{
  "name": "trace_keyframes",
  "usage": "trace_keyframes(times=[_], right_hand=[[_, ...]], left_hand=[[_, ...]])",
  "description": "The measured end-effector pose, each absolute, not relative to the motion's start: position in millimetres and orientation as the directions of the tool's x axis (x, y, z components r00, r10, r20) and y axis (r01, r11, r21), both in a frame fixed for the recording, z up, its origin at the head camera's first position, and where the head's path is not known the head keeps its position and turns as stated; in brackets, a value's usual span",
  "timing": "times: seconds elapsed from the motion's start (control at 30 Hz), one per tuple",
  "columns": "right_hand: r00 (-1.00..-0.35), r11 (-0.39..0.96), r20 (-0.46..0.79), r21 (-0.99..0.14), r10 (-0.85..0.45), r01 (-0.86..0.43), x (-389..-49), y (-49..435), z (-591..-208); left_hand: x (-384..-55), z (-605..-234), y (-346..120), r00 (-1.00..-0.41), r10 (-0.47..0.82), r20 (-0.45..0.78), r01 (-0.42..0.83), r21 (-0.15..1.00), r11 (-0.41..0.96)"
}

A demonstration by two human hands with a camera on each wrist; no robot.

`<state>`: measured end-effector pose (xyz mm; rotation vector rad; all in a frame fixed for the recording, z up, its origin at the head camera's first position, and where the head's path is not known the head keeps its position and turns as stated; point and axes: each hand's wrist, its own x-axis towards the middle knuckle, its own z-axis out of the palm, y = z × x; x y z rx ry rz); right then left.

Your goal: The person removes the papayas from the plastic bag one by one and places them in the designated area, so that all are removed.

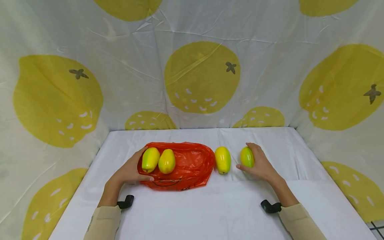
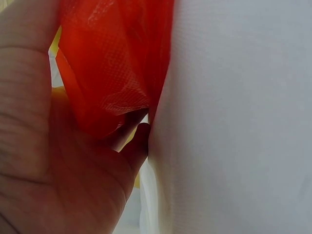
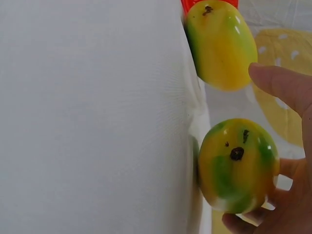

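Broadly, backdrop (image 1: 135,76): white cloth with large yellow fruit prints; it rises beyond both hands and to either side of them
White table (image 1: 240,206): beneath both grips, spreading out on the near and far sides of them
Red bag (image 1: 192,163): crumpled plastic, directly inward of the left grip; dark print shows close to that thumb
Left hand (image 1: 132,168): clamped on the bag's outer end; thumb at the near edge, fingers at the far one
Right hand (image 1: 261,163): thumb and fingers apart; fingers bend loosely behind the rightmost fruit, thumb clear of it; how firmly they press, I cannot tell
Rightmost fruit (image 1: 247,157): yellow-green, in the right hand's hollow; its dark end faces the right wrist camera
Middle fruit (image 1: 223,160): inward of the right thumb, just beside the bag's right end
Outer fruit (image 1: 150,160): on the red plastic, close inside the left grip
Inner fruit (image 1: 166,161): just beside it, farther from that grip
Black wrist pieces (image 1: 127,201): behind each grip, on the inward side
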<state>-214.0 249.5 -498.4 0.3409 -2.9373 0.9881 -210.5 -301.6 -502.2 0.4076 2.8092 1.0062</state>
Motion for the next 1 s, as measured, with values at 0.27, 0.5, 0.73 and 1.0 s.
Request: trace_keyframes(times=[0.27, 0.5, 0.73, 1.0], right_hand=[[-0.976, 0.773, 0.096, -0.598, -0.194, -0.213, -216.7, 249.6, -497.6], [-0.975, 0.782, 0.118, -0.582, -0.189, -0.222, -219.2, 246.1, -491.4], [-0.964, 0.741, 0.185, -0.617, -0.192, -0.265, -222.7, 231.8, -482.0], [-0.951, 0.674, 0.229, -0.671, -0.210, -0.310, -222.7, 203.4, -472.2]], left_hand=[[-211.7, -502.4, -302.1, -0.955, 0.295, -0.026, 0.207, 0.653, 0.728], [-211.6, -500.8, -300.1, -0.955, 0.295, -0.031, 0.205, 0.652, 0.730], [-211.0, -500.8, -300.5, -0.955, 0.297, -0.027, 0.210, 0.645, 0.735], [-210.8, -501.5, -301.3, -0.955, 0.294, -0.034, 0.205, 0.641, 0.739]])
